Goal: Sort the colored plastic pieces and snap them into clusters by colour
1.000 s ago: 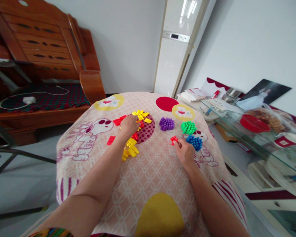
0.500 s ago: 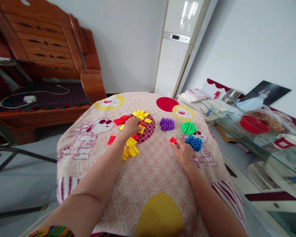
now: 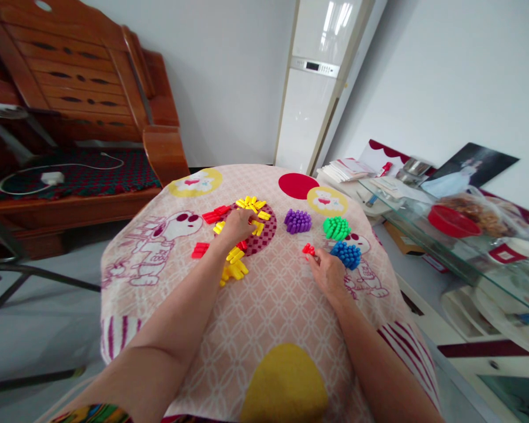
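My left hand (image 3: 240, 228) reaches into a loose spread of small capsule-shaped plastic pieces, its fingers bent and pinched together; whatever is between the fingertips is hidden. Around it lie yellow pieces (image 3: 251, 203) behind, more yellow pieces (image 3: 234, 270) in front, and red pieces (image 3: 216, 214) to the left. My right hand (image 3: 328, 271) rests on the cloth with its thumb and fingers closed about a small cluster of red pieces (image 3: 308, 249). Near that hand stand tight bunches of blue pieces (image 3: 345, 255), green pieces (image 3: 336, 228) and purple pieces (image 3: 298, 221).
A patterned cloth covers the round table (image 3: 273, 311). To the right is a glass shelf (image 3: 423, 226) with a red bowl (image 3: 454, 221), papers and bags. A wooden bench (image 3: 88, 100) stands at the left, and a tall white cabinet unit (image 3: 311, 100) behind.
The red pieces by my left fingertips no longer show there, and that hand has shifted very slightly. My right hand stays at the red cluster.
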`<state>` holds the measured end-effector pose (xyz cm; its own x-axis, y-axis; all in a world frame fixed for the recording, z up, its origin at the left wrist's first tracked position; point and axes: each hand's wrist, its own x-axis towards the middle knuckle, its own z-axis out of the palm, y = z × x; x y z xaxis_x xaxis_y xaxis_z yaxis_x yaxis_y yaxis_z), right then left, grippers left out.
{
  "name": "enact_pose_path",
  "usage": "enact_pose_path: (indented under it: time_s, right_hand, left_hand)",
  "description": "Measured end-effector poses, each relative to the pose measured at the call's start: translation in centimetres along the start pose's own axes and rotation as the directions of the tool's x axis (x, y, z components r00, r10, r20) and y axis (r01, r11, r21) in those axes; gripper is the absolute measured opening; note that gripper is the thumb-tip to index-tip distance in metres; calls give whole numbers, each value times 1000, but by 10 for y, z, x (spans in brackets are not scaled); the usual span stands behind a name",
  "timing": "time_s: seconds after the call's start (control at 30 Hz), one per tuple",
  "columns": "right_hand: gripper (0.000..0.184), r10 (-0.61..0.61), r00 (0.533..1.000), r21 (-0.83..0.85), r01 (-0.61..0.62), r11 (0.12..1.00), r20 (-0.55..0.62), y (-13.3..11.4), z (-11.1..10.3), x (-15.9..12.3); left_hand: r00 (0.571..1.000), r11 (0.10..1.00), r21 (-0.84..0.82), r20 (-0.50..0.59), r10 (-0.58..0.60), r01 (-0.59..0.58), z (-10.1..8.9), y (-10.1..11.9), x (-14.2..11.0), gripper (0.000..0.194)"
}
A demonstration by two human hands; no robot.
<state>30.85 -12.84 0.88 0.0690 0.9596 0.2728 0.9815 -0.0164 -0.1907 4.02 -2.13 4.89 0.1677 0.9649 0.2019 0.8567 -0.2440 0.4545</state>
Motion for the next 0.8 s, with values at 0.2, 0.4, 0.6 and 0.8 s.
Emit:
enact_pose_path:
  time_s: [0.2, 0.4, 0.6, 0.8]
  right_hand:
    - [29, 0, 1000, -16, -1, 1000, -9, -1, -1, 0]
    - [28, 10, 1000, -22, -9, 1000, 15, -2, -3, 0]
    - [27, 1, 1000, -25, -1, 1000, 9, -2, -2, 0]
    - [29, 4, 1000, -40, -3, 999, 14, -1, -2, 0]
  left_hand:
    - [992, 988, -93, -26, -127, 124, -18, -29, 5, 31]
    - [907, 948, -108, -276, -317, 299, -26, -56, 5, 35]
    - [796, 881, -205, -376, -473, 427, -29, -81, -1, 33]
    - [852, 899, -127, -287, -438, 419, -21, -82, -1, 32]
